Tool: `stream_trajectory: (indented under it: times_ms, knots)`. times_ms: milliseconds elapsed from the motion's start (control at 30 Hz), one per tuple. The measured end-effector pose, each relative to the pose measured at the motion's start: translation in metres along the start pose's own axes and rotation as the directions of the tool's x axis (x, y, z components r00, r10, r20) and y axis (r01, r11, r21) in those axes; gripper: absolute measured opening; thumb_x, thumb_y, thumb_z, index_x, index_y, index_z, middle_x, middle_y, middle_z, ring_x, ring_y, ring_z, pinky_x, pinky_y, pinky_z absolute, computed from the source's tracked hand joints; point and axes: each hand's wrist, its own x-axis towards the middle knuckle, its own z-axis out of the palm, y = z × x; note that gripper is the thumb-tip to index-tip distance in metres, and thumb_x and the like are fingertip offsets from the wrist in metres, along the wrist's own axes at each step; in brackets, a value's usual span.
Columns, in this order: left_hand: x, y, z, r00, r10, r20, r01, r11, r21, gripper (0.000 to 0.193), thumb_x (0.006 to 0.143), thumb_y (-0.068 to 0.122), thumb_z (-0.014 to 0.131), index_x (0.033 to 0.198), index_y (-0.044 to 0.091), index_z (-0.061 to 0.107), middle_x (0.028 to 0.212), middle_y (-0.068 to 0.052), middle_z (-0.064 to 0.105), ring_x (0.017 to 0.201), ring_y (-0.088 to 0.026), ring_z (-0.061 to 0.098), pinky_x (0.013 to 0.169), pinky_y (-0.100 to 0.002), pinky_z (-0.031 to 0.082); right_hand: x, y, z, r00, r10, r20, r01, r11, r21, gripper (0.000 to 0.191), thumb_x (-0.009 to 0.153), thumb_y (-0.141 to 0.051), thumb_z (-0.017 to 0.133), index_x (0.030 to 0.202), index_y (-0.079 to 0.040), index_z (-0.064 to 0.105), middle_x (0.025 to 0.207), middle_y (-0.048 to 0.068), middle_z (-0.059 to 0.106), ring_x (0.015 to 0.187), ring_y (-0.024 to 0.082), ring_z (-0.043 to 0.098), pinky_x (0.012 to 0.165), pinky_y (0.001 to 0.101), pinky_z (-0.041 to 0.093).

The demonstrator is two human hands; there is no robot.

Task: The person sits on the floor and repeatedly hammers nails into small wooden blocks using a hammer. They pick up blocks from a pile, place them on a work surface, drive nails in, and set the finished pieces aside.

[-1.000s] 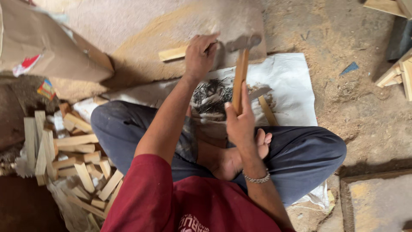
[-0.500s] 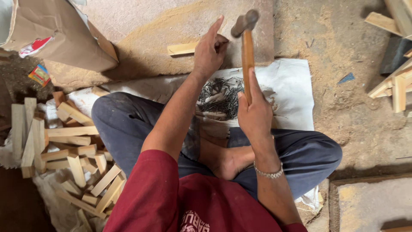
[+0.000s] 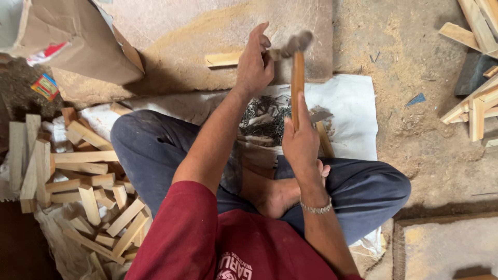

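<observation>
My right hand (image 3: 301,137) is clamped on the hammer (image 3: 297,78), its blurred head just above the wooden strip (image 3: 224,59) lying on the board (image 3: 207,31). My left hand (image 3: 255,65) is pinched together on that strip's end, right beside the hammer head. A crooked blow could land on those fingers.

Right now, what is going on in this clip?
A person sits cross-legged on the floor. The right hand grips a wooden-handled hammer, its blurred metal head up near the left hand. The left hand rests on a pale flat wooden strip lying on a sawdust-covered board. A heap of dark nails lies on a white sheet in front of the legs. A pile of short wooden offcuts sits at the person's left.
</observation>
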Motion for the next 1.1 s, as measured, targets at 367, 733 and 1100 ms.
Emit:
stream_trajectory:
  times_ms: [367, 733, 1100]
  knots:
    - [0.011, 0.035, -0.041, 0.986, 0.164, 0.041, -0.164, 0.986, 0.003, 0.068, 0.083, -0.012, 0.067, 0.145, 0.01, 0.047, 0.116, -0.015, 0.063, 0.104, -0.03, 0.06, 0.09, -0.045, 0.051, -0.042, 0.0, 0.024, 0.853, 0.423, 0.305, -0.416, 0.199, 0.887, 0.081, 0.098, -0.003, 0.055, 0.166, -0.019, 0.013, 0.074, 0.003, 0.054, 0.048, 0.008, 0.048, 0.04, 0.0242, 0.045]
    - [0.041, 0.072, 0.009, 0.982, -0.041, 0.185, -0.021, 0.948, 0.319, 0.047, 0.088, -0.008, 0.057, 0.135, -0.002, 0.055, 0.136, -0.022, 0.061, 0.093, -0.031, 0.066, 0.077, -0.043, 0.053, -0.045, 0.032, 0.044, 0.853, 0.425, 0.303, -0.361, 0.062, 0.93, 0.084, 0.097, -0.006, 0.058, 0.167, -0.024, 0.014, 0.072, 0.001, 0.053, 0.048, 0.008, 0.049, 0.041, 0.025, 0.045]
    - [0.042, 0.187, 0.111, 0.848, 0.445, 0.288, -0.488, 0.868, 0.095, 0.1, 0.092, 0.045, 0.081, 0.165, 0.025, 0.017, 0.172, -0.014, 0.028, 0.157, -0.031, 0.028, 0.133, -0.046, 0.031, -0.045, 0.017, 0.054, 0.897, 0.287, 0.336, -0.385, 0.136, 0.913, 0.084, 0.098, -0.005, 0.054, 0.167, -0.024, 0.01, 0.08, 0.004, 0.053, 0.056, 0.011, 0.049, 0.05, 0.0278, 0.048]
